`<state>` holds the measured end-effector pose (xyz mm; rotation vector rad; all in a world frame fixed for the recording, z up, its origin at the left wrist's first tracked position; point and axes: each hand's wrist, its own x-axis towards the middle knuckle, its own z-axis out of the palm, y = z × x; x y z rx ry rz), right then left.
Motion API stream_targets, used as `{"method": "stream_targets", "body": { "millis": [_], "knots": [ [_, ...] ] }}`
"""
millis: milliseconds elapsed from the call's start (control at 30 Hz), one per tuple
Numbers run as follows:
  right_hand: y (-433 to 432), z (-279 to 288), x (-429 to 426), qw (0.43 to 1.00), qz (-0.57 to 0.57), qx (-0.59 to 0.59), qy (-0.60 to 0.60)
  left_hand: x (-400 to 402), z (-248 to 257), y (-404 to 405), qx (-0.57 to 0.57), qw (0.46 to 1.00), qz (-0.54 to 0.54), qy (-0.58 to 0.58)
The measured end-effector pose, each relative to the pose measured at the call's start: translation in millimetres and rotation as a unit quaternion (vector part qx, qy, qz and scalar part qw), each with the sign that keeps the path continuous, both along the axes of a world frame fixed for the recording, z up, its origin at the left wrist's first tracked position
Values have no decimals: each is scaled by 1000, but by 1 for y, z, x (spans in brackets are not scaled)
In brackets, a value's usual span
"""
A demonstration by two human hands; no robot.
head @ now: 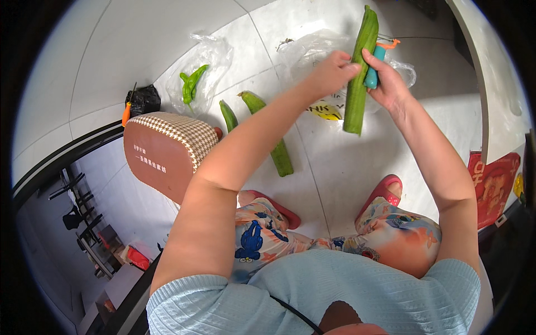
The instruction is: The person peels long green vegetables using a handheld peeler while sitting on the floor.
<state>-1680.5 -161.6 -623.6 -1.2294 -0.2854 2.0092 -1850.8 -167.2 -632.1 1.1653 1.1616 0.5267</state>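
Observation:
My right hand (387, 81) grips a long green luffa gourd (355, 111), thumb laid along its side. The same hand also holds a peeler with a teal handle (372, 77) and an orange head, pressed next to the gourd. The gourd stands steeply in the picture, above a clear plastic bag (307, 50) on the floor. My left hand (337, 73), slightly blurred, has its curled fingers over the gourd's left side; whether they grip it is unclear. A second luffa (281, 157) lies on the tiles, partly hidden by my left forearm, with another green gourd (228, 116) beside it.
Green peppers (192, 86) lie on a clear bag at the left. Near them are a houndstooth-sided stool (176, 130), a black plastic bag (146, 100) and an orange-handled screwdriver (127, 113). A white furniture edge (481, 83) and a red printed bag (494, 190) border the right side.

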Motion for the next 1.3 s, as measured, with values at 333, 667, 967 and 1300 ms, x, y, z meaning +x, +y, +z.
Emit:
{"method": "stream_targets", "body": {
  "millis": [333, 667, 967, 1300],
  "knots": [
    [-20, 49, 3, 933, 122, 124, -315, -40, 40, -14, -192, 961, 147, -135],
    [-16, 115, 7, 937, 328, 83, -93, -93, 56, -62, -247, 943, 141, -172],
    [-18, 102, -15, 908, 378, 163, 80, -96, 52, -74, -232, 920, 82, -305],
    [-11, 61, -49, 980, 112, 147, -71, -93, 45, -74, -258, 923, 143, -248]
  ]
}}
